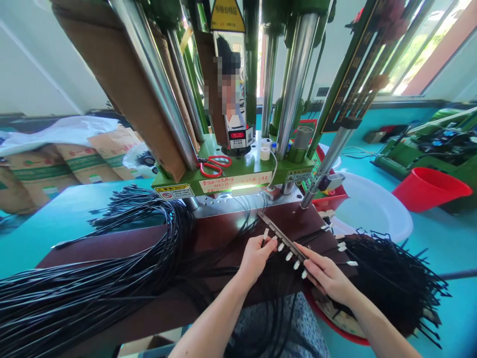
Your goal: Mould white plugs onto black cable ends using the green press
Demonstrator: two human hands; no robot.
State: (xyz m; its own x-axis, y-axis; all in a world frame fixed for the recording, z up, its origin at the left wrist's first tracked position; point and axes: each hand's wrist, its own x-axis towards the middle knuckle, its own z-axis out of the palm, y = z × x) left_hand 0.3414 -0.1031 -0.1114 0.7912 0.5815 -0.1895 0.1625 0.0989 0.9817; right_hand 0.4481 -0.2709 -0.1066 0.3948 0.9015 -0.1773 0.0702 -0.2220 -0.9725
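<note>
A narrow dark metal bar (278,231) lies slantwise on the brown worktable (122,243) before the green moulding machine (231,179). Several white-tipped connectors (289,255) hang along it. My left hand (255,256) pinches one white-tipped black cable end (265,234) at the bar's upper part. My right hand (326,276) grips the bar's lower end, fingers curled round it. A thick bundle of black cables (112,278) stretches to the left.
Red scissors (214,165) lie on the machine's green base. A white basin (372,209) and a red tub (428,189) stand on the right. A heap of finished black cables (395,283) fills a red basin by my right arm. Paper sacks (63,164) are stacked at the left.
</note>
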